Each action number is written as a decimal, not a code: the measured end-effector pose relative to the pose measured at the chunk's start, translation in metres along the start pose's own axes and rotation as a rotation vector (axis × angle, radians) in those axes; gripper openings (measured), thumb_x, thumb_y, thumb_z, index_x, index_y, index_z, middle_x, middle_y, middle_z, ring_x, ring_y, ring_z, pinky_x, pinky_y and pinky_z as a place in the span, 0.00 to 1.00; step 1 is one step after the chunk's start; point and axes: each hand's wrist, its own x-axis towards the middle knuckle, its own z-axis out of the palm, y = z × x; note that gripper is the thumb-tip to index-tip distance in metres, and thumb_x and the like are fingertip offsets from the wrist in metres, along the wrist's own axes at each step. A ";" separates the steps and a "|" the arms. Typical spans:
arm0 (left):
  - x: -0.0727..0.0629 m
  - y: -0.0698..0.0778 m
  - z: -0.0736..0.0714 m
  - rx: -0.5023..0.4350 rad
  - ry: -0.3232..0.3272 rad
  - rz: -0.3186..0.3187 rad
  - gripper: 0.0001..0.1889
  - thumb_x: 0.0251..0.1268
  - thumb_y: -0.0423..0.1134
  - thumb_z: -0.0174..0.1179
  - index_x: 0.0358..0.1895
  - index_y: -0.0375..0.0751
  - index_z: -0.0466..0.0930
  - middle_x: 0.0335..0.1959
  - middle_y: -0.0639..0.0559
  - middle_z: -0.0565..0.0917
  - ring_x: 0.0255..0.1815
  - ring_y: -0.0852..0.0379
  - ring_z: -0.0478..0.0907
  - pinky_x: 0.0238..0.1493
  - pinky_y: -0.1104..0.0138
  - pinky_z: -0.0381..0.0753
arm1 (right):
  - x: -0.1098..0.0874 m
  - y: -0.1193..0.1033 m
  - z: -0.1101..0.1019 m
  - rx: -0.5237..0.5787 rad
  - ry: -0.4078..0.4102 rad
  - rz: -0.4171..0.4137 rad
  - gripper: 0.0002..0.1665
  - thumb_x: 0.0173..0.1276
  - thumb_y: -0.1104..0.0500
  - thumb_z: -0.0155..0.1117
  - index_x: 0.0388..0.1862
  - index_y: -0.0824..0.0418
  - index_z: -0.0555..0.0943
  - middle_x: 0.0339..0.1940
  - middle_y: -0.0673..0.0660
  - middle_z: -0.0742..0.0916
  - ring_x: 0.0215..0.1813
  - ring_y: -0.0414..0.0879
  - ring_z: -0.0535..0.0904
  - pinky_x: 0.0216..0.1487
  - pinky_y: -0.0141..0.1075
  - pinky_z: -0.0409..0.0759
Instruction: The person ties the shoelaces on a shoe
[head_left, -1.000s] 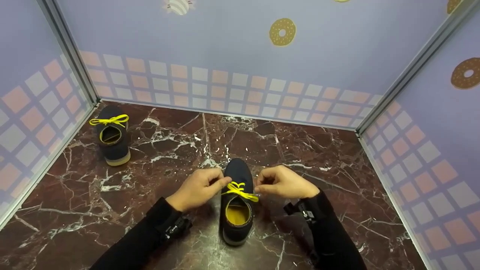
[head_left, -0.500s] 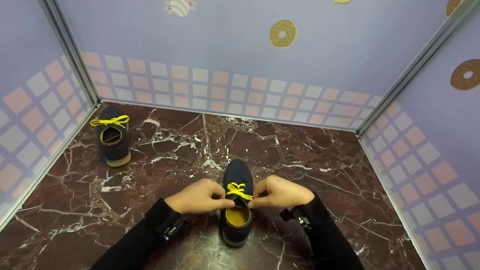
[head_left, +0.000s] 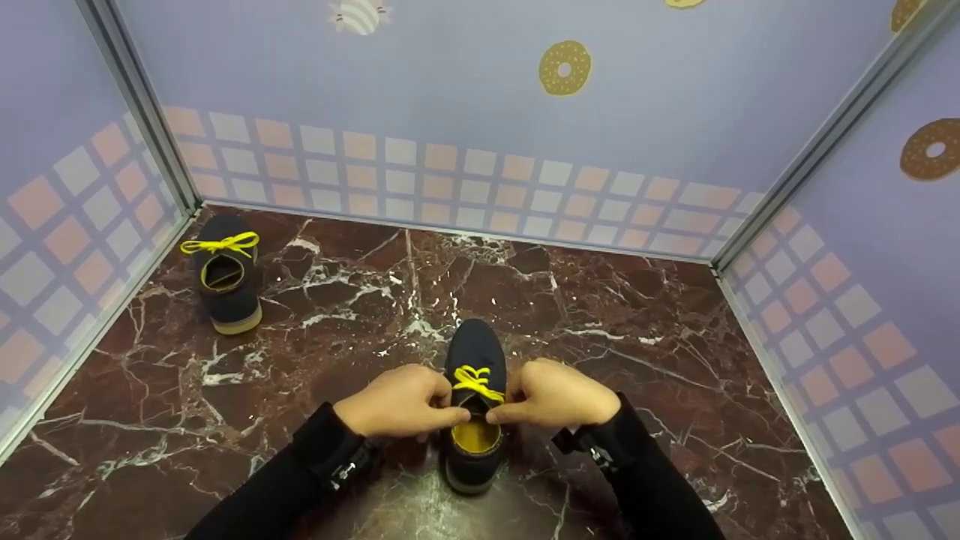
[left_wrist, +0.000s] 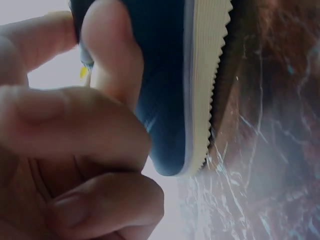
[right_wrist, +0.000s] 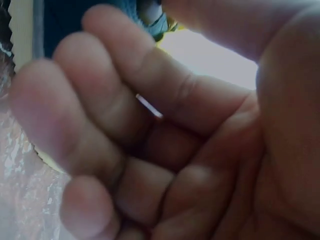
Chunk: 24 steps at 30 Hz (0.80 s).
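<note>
A dark shoe (head_left: pixel 475 346) with a yellow lace (head_left: pixel 474 379) tied in a bow lies in front of me, its toe pointing away. My left hand (head_left: pixel 396 401) pinches the left edge of its opening, the thumb over the rim and curled fingers along the side. From the other side my right hand (head_left: pixel 564 394) pinches the right edge the same way. Close up, the left wrist view has the shoe's side and its pale ridged sole (left_wrist: pixel 202 85) beside the fingers. Most of the shoe is hidden behind the right fingers (right_wrist: pixel 100 65) in the right wrist view.
A matching dark shoe (head_left: pixel 232 304) with a yellow bow stands at the far left, near the corner. The surface is dark red marble (head_left: pixel 360 300) with white veins. Lilac panels (head_left: pixel 450 90) in metal frames enclose it at the back and both sides.
Both hands have moved from beside the bow toward me, to the edges of the shoe's opening, where the thumbs now come over the rim. The shoes have hardly moved.
</note>
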 end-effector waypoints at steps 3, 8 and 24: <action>0.001 0.004 0.004 0.070 0.044 0.012 0.21 0.76 0.53 0.68 0.21 0.56 0.76 0.18 0.68 0.75 0.21 0.65 0.73 0.26 0.66 0.72 | -0.001 -0.005 0.004 -0.039 0.026 0.036 0.31 0.74 0.34 0.75 0.15 0.46 0.81 0.10 0.34 0.75 0.13 0.33 0.65 0.19 0.32 0.65; 0.002 0.008 0.008 0.144 0.091 0.042 0.21 0.74 0.47 0.67 0.20 0.56 0.71 0.18 0.66 0.69 0.21 0.65 0.67 0.23 0.66 0.67 | 0.001 -0.011 0.009 -0.089 0.077 0.063 0.25 0.70 0.43 0.77 0.14 0.44 0.81 0.12 0.34 0.75 0.16 0.35 0.67 0.22 0.34 0.67; 0.003 0.010 0.002 0.152 0.206 0.116 0.22 0.77 0.38 0.62 0.21 0.53 0.67 0.18 0.65 0.66 0.19 0.66 0.64 0.23 0.67 0.67 | 0.005 -0.022 0.012 -0.065 0.241 0.048 0.27 0.69 0.53 0.74 0.11 0.45 0.74 0.10 0.35 0.71 0.13 0.33 0.62 0.18 0.32 0.62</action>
